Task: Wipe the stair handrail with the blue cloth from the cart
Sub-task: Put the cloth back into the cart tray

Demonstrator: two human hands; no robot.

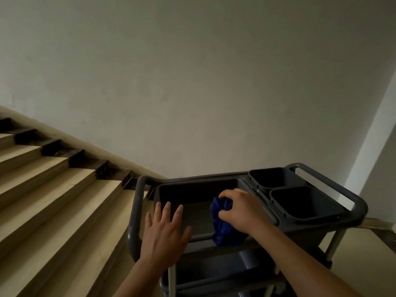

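Note:
A grey cleaning cart (137, 202) stands at the foot of the stairs, its top tray in front of me. My right hand (242, 211) is shut on a bunched blue cloth (222, 230), which hangs over the tray's near edge. My left hand (165, 234) hovers flat over the tray's left side, fingers spread, holding nothing. No handrail shows in this view.
Two dark grey buckets (276, 179) (306, 202) sit in the cart's right end. Light wooden stairs (53, 189) with dark edging rise to the left along a pale wall (192, 82). A lower cart shelf (214, 273) lies beneath the tray.

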